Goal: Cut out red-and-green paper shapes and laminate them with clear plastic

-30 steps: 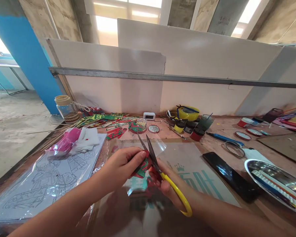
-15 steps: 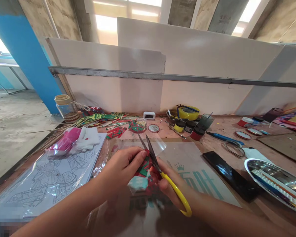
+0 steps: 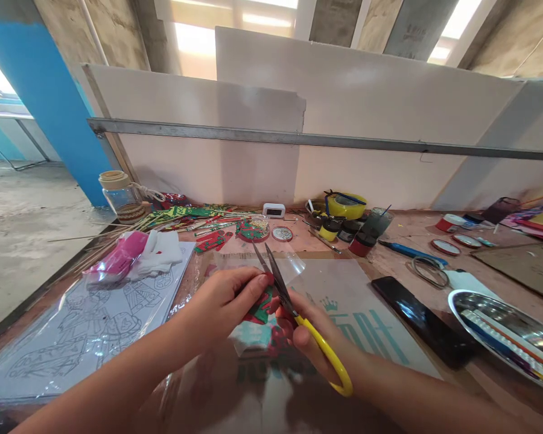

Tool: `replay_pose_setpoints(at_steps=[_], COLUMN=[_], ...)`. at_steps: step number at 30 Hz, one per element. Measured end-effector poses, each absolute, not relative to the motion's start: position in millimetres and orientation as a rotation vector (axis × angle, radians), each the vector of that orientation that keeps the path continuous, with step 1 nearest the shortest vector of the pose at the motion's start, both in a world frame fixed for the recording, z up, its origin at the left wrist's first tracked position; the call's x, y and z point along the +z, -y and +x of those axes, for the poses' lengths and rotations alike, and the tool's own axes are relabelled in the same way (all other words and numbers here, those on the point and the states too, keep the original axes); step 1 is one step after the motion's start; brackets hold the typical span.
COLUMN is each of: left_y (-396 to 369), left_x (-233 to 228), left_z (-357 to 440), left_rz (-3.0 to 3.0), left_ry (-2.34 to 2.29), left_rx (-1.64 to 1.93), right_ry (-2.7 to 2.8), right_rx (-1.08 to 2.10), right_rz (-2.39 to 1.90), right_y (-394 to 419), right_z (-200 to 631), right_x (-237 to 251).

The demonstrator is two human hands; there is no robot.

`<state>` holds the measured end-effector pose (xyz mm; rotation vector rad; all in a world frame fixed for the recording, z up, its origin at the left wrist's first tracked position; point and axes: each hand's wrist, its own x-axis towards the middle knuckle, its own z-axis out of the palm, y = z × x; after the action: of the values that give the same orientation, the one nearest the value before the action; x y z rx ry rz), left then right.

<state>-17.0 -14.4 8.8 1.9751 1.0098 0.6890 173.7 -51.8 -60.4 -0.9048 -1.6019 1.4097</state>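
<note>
Between the thumb and fingers of my left hand (image 3: 238, 296) is a red and green painted cutout (image 3: 260, 310), partly covered by the fingers. My right hand (image 3: 310, 328) grips scissors (image 3: 328, 355) with a yellow handle and dark metal blades. The blades stand slightly apart, pointing away from me, close beside my left fingertips. Whether they touch the cutout is hidden by the fingers. Beneath both hands lies a clear plastic sheet (image 3: 362, 301) over a surface with teal lettering and a crown print.
Line drawings under plastic (image 3: 131, 319) lie left, with a pink packet (image 3: 122, 256) on top. Painted cutouts (image 3: 212, 241), a glitter dish (image 3: 282, 233) and paint jars (image 3: 329, 229) line the back. A phone (image 3: 419, 319) and a metal bowl (image 3: 502, 307) are at right.
The scissor blades have drawn a little closer together. The red and green cutout has shifted slightly in my left fingers. Both hands stay in nearly the same place.
</note>
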Motion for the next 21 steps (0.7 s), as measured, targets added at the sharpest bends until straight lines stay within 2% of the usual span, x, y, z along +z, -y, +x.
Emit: replay_pose_setpoints(at_steps=[4,14,21], left_y=[11,7,5], left_x=[12,18,22], left_z=[-22,-36,-40], left_rz=[1.985,1.965,2.097], left_ry=[-0.995,-0.991,-0.991], left_rx=[0.620,0.481,0.459], right_ry=[1.667,1.628,1.638], right_rx=[1.357,1.493,1.475], right_rz=[-0.913,-0.900,-0.950], right_y=[46,41,41], right_z=[178,178,178], right_x=[-67,-71,-75])
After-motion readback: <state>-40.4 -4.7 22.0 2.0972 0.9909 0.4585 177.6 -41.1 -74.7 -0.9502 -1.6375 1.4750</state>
